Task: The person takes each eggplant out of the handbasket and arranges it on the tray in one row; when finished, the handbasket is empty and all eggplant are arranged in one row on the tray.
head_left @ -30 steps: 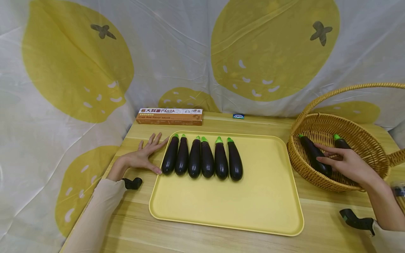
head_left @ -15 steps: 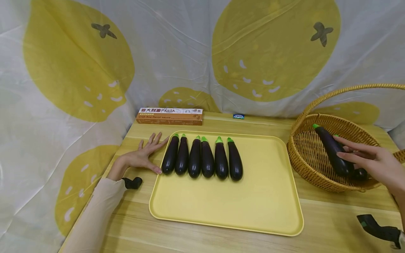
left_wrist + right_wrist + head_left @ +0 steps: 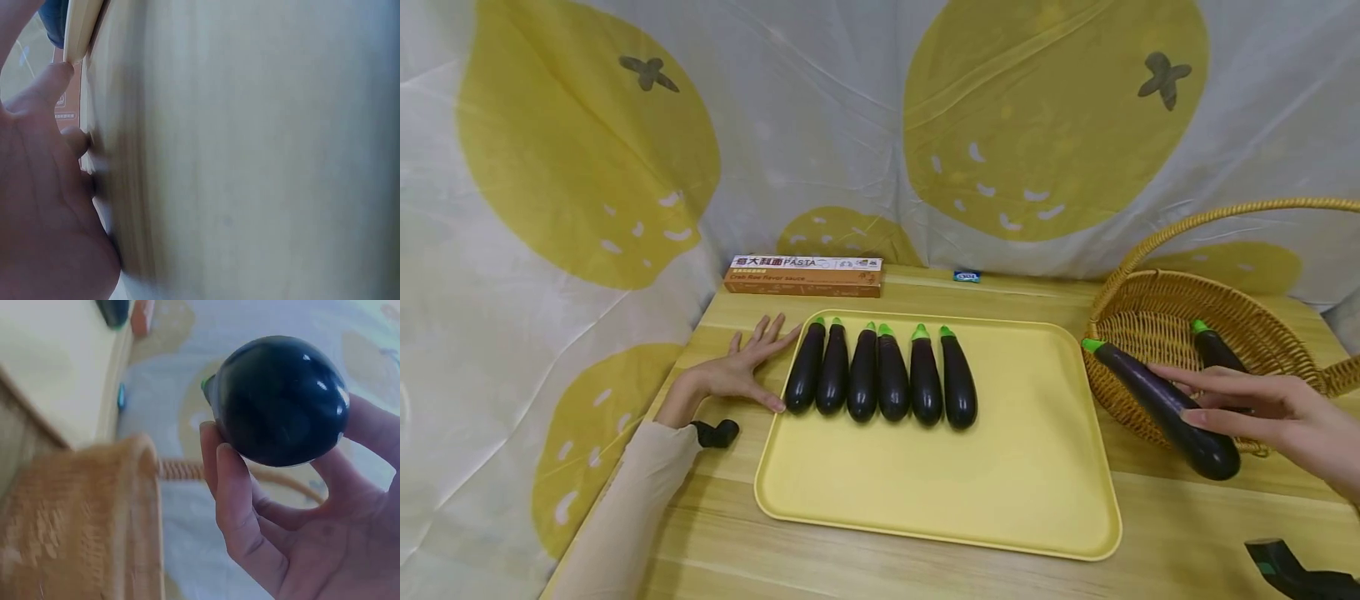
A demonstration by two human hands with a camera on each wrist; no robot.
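Observation:
My right hand (image 3: 1262, 408) pinches an eggplant (image 3: 1165, 408) between thumb and fingers, over the near left rim of the wicker basket (image 3: 1120, 408). In the right wrist view the round dark end of that eggplant (image 3: 281, 403) faces the camera, its green tip peeking out behind. Another eggplant (image 3: 1217, 348) lies inside the basket, partly hidden by the hand. My left hand (image 3: 741, 367) rests with spread fingers at the left edge of the yellow tray (image 3: 940, 483), thumb and a fingertip right at the rim. Several eggplants (image 3: 862, 379) lie side by side on the tray, green stems away from me.
A pasta box (image 3: 805, 277) lies behind the tray at the back left. A small blue packet (image 3: 967, 276) sits near the curtain (image 3: 820, 125) with lemon prints. The basket's tall handle (image 3: 1210, 218) arches over its opening at the right of the wooden table (image 3: 700, 517).
My right hand has lifted the eggplant up inside the basket, then brought it out over the near rim toward the tray. The left hand stays where it was.

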